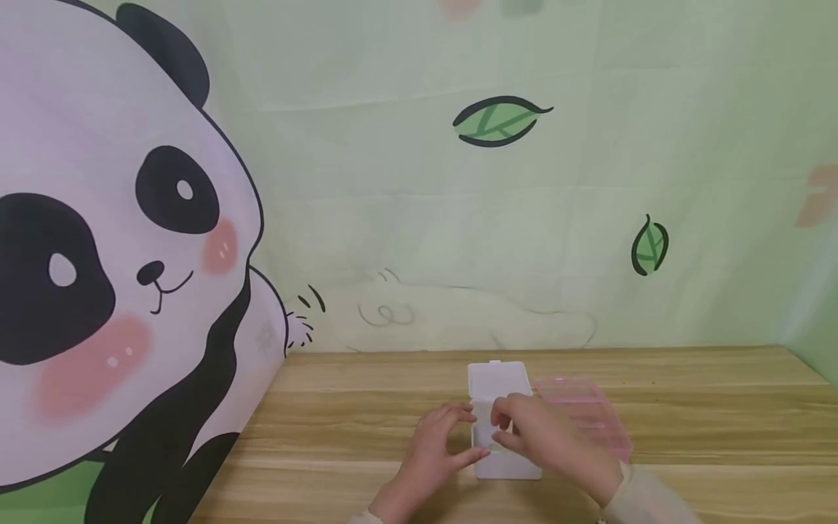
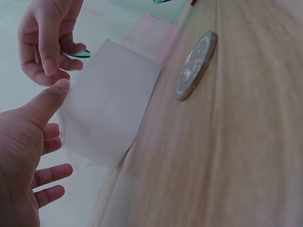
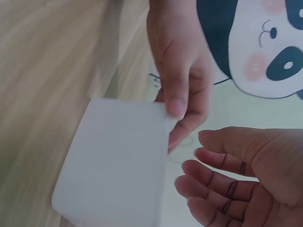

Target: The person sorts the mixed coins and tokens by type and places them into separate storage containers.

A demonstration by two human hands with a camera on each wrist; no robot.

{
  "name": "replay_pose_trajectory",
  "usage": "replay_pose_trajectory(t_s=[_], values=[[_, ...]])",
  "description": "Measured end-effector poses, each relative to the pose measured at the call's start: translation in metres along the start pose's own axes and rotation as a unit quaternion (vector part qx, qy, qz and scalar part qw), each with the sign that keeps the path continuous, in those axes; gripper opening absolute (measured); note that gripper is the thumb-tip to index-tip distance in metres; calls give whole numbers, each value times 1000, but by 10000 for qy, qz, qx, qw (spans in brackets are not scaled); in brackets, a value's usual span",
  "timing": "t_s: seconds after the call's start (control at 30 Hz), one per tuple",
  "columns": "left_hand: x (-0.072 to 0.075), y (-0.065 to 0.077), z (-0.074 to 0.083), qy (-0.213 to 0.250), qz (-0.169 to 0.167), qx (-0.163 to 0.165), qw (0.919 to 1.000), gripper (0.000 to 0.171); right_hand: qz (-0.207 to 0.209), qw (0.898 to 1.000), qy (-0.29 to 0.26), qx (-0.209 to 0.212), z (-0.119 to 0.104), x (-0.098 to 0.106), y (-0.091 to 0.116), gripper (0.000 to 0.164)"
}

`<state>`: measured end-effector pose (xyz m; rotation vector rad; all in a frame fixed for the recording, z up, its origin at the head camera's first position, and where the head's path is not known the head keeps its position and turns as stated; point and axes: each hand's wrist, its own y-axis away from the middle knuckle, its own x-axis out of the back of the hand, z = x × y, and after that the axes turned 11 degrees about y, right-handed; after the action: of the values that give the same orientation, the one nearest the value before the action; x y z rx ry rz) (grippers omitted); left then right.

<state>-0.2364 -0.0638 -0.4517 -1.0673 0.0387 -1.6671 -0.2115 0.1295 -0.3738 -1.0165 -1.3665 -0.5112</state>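
A white plastic box (image 1: 507, 466) stands on the wooden table with its hinged lid (image 1: 499, 380) tipped back. At its left side my left hand (image 1: 432, 444) holds the rim, the thumb on the upper edge and the fingers spread along the wall. Over the box's opening hovers my right hand (image 1: 540, 433), its fingers loosely curled; in the right wrist view the same hand (image 3: 236, 175) shows nothing between thumb and fingers. The box's near wall (image 2: 109, 104) fills the middle of the left wrist view. Its contents are mostly hidden by my hands.
A translucent pink case (image 1: 596, 411) lies right of the white box, partly behind my right arm. The left wrist view shows a silver coin-like disc (image 2: 196, 66) on the table (image 2: 227, 156). A panda-printed cloth (image 1: 393, 218) rises behind the table.
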Motion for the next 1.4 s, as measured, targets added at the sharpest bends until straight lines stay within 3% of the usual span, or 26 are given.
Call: replay_pose_trajectory(t_s=[0.3, 0.7, 0.97, 1.2, 1.4], values=[[-2, 0, 1, -113, 77, -130, 9998, 37, 168, 9986, -347, 353, -12, 0, 23, 14], [-2, 0, -2, -199, 167, -228, 9994, 37, -653, 9912, -659, 947, -32, -24, 36, 8], [1, -1, -1, -115, 104, -110, 9998, 38, -1007, 9878, -151, 1180, -44, -43, 34, 10], [1, -1, 0, -83, 71, -39, 9999, 39, -897, 9823, 335, 1608, -48, -52, 33, 4], [0, 0, 1, -35, 11, 5, 10000, 39, -967, 9830, 487, 1484, -54, -58, 35, 4]])
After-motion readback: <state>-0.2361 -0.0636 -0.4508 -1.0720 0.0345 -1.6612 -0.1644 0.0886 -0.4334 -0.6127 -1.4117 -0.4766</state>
